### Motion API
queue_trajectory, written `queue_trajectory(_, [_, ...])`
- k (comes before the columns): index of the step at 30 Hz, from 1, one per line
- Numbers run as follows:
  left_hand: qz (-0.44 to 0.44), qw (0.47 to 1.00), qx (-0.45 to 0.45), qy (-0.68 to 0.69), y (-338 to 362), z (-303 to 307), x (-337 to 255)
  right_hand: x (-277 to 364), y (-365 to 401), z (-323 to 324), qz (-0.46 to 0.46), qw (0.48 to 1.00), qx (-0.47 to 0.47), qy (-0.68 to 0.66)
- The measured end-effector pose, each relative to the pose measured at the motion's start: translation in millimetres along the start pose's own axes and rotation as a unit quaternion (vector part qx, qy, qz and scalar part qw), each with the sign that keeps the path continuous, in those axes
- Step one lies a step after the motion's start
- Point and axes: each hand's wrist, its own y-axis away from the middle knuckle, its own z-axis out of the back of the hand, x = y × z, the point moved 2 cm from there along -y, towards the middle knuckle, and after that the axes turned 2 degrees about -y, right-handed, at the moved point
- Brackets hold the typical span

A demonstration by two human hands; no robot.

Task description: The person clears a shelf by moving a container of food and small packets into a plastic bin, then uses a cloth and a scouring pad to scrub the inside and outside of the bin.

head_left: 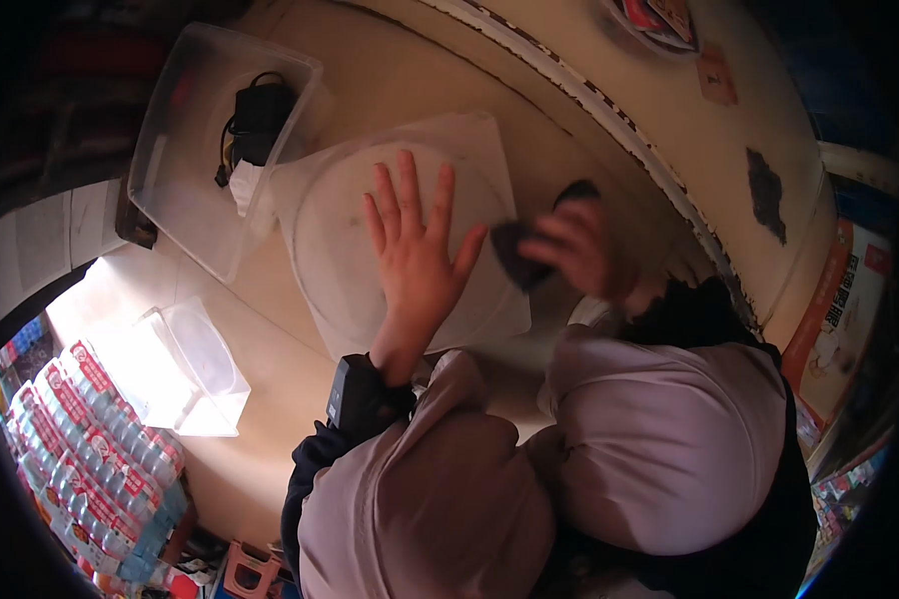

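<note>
The left hand (417, 250) is open, with fingers spread wide apart, and it has hold of nothing; it lies over the whitish plastic lid (352, 278), which is on the tan surface (265, 309). The right hand (581, 245) is bent around a dark thing (518, 258), beside the right edge of the lid; the hand is blurred, so this thing may be a cloth. Near the upper left corner of the lid stands a big clear box (175, 185). Inside it are a black adapter (262, 122) with its cable and a crumpled white piece (245, 185). A small clear box (198, 349) is in bright light, left of the lid. At the top right, a bowl (659, 44) contains red packets (647, 14).
</note>
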Motion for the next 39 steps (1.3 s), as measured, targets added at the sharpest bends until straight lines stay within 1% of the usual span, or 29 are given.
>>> queue_trajectory(1, [-0.002,1.0,0.006,0.003,0.2,0.7,-0.6,-5.1,-12.2,0.8,0.003,1.0,0.0,-0.001])
queue_trajectory(3, [-0.006,1.0,0.011,0.005,-1.4,1.5,-1.2,-17.2,-47.9,1.7,-0.152,0.987,0.017,-0.042])
queue_trajectory(4, [-0.01,1.0,0.011,0.011,-1.3,2.1,-1.3,-20.5,-62.5,-2.0,-0.151,0.987,0.016,-0.042])
queue_trajectory(6, [-0.014,1.0,0.009,0.015,-1.0,2.5,0.5,-26.5,-92.4,-10.5,-0.132,0.991,0.005,0.03])
queue_trajectory(7, [-0.02,1.0,0.01,0.019,-0.3,0.9,2.0,-30.6,-107.8,-12.1,-0.129,0.991,0.005,0.028])
queue_trajectory(9, [-0.024,0.999,0.011,0.022,0.0,0.7,3.0,-36.3,-133.8,-15.5,-0.083,0.995,0.029,0.052])
queue_trajectory(12, [-0.019,0.999,0.008,0.033,-1.3,2.6,0.7,-42.8,-151.7,-27.9,-0.07,0.995,0.042,0.055])
queue_trajectory(15, [0.005,1.0,0.016,0.026,-2.1,9.2,0.1,-37.7,-137.0,-18.5,-0.068,0.995,0.045,0.059])
queue_trajectory(17, [0.002,0.996,-0.003,0.09,-1.1,16.8,1.5,-30.3,-117.1,-9.9,-0.066,0.994,0.049,0.07])
queue_trajectory(18, [0.009,0.996,-0.009,0.089,2.0,20.2,8.2,-29.7,-104.3,-8.5,-0.087,0.992,0.051,0.073])
queue_trajectory(19, [0.02,0.978,-0.039,0.203,6.7,26.5,19.0,-30.3,-98.5,-7.3,-0.109,0.99,0.053,0.076])
queue_trajectory(20, [0.029,0.946,-0.069,0.314,13.0,33.1,30.9,-30.1,-100.6,-4.9,-0.102,0.99,0.055,0.074])
queue_trajectory(22, [0.08,0.966,-0.129,0.21,35.4,56.3,59.7,-27.3,-104.6,0.2,-0.122,0.986,0.086,0.07])
queue_trajectory(24, [0.226,0.946,-0.144,0.185,70.6,64.3,90.8,-30.7,-112.4,-0.8,-0.124,0.987,0.081,0.056])
queue_trajectory(25, [0.227,0.945,-0.146,0.185,87.3,63.6,104.6,-34.3,-119.1,-2.1,-0.126,0.988,0.074,0.044])
queue_trajectory(26, [0.293,0.915,-0.113,0.253,106.2,56.5,119.7,-35.8,-126.6,-3.5,-0.123,0.989,0.075,0.044])
queue_trajectory(27, [0.356,0.875,-0.078,0.32,121.7,45.5,129.0,-35.1,-134.7,-5.2,-0.117,0.99,0.063,0.039])
queue_trajectory(28, [0.36,0.873,-0.079,0.32,131.7,32.6,131.1,-34.1,-142.8,-7.4,-0.111,0.992,0.051,0.034])
queue_trajectory(30, [0.326,0.831,-0.026,0.45,142.8,7.3,123.5,-32.1,-159.9,-18.0,-0.095,0.993,0.061,0.026])
queue_trajectory(31, [0.329,0.829,-0.028,0.452,144.2,2.1,120.1,-29.5,-168.6,-24.5,-0.066,0.995,0.058,0.044])
queue_trajectory(33, [0.283,0.842,-0.017,0.46,137.5,-5.2,112.1,-23.0,-185.4,-37.0,-0.009,0.995,0.053,0.088])
queue_trajectory(34, [0.26,0.848,-0.011,0.462,133.2,-5.5,106.9,-16.6,-191.5,-44.5,-0.005,0.995,0.054,0.086])
queue_trajectory(35, [0.255,0.859,0.02,0.443,130.9,-1.7,100.3,-7.3,-196.3,-53.2,0.043,0.994,0.053,0.083])
queue_trajectory(36, [0.258,0.859,0.018,0.442,126.2,1.2,93.6,2.8,-199.7,-61.7,0.09,0.991,0.05,0.081])
queue_trajectory(37, [0.238,0.863,0.01,0.445,119.7,2.5,86.2,13.3,-200.6,-70.4,0.093,0.991,0.051,0.08])
queue_trajectory(38, [0.218,0.867,0.003,0.448,115.1,2.0,80.9,27.5,-198.3,-79.5,0.147,0.986,0.077,0.036])
queue_trajectory(39, [0.227,0.863,0.002,0.452,116.6,-3.3,79.3,38.8,-195.7,-84.2,0.199,0.975,0.102,-0.008])
